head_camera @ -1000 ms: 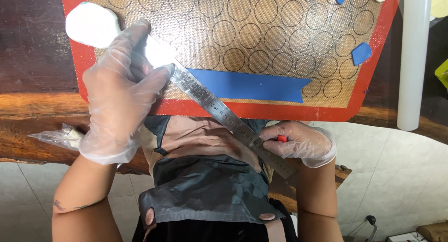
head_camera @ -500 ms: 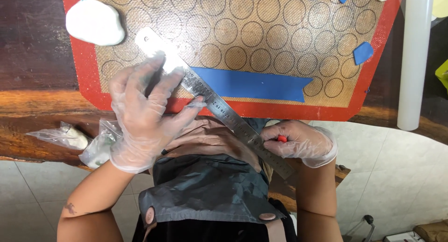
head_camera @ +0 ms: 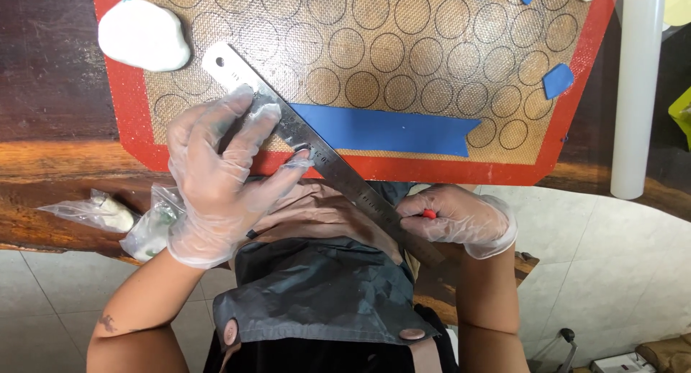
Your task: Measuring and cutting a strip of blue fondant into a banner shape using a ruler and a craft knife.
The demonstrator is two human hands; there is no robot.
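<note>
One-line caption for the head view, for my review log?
Gloved left hand presses a steel ruler across a blue strip on a baking mat; right hand holds a red-tipped tool.

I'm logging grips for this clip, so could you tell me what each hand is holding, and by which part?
The left hand presses its fingers flat on the upper part of the metal ruler. The right hand grips a small red-handled tool, mostly hidden, at the ruler's lower end.

Dark wooden table, pale tiled floor
</note>
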